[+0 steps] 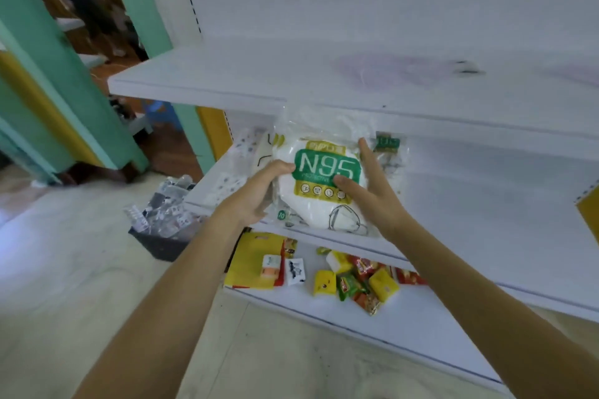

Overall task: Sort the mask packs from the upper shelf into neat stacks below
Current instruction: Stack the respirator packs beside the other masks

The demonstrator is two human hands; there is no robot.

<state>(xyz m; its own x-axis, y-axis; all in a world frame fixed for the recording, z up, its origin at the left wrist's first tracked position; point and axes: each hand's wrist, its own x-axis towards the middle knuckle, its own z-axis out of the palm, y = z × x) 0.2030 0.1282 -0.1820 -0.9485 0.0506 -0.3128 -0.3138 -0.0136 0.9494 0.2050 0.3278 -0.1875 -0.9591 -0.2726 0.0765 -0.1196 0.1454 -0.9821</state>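
A clear pack of white masks with a green N95 label [324,172] lies on the middle shelf [470,204], under the bare upper shelf [259,74]. My left hand [259,191] grips the pack's left edge, thumb on top. My right hand [372,185] holds its right side, thumb on the label and fingers stretched along the edge. More mask packs [256,152] lie behind it on the left, and another green-labelled pack [387,142] peeks out behind my right fingers.
The bottom shelf holds a yellow bag [249,262] and several small snack packets [359,282]. A dark crate of clear packs [165,214] stands on the floor to the left. A green and yellow door frame [64,74] is at far left, with a person beyond it.
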